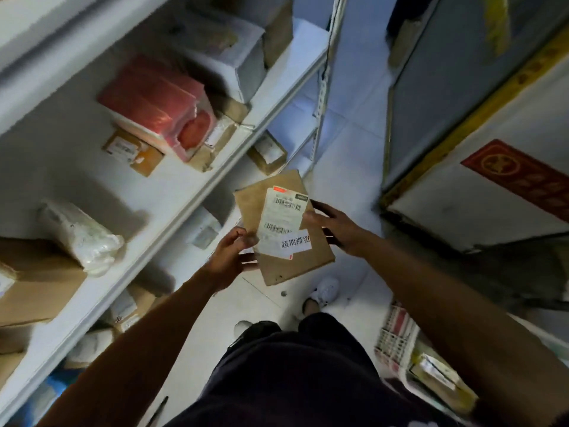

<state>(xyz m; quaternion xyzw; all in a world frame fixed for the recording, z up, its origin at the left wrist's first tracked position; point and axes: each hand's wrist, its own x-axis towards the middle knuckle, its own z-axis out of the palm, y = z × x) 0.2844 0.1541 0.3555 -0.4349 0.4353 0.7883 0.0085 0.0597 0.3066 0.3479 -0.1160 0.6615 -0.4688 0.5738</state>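
A flat brown cardboard parcel (277,266) with a white barcode label and a white sticker of printed characters hangs in front of me, above the floor. My left hand (229,257) grips its left edge, thumb on top and fingers underneath. On the right edge my right hand (334,224) holds it, the thumb pressing the label and the fingers curled behind the parcel.
A white shelf rack (197,192) on my left carries a red package (154,106), a white bubble-wrapped bundle (80,235), brown boxes and grey parcels. Large white boxes (480,192) stand on the right. Below are a white tiled floor (345,167) and my shoes.
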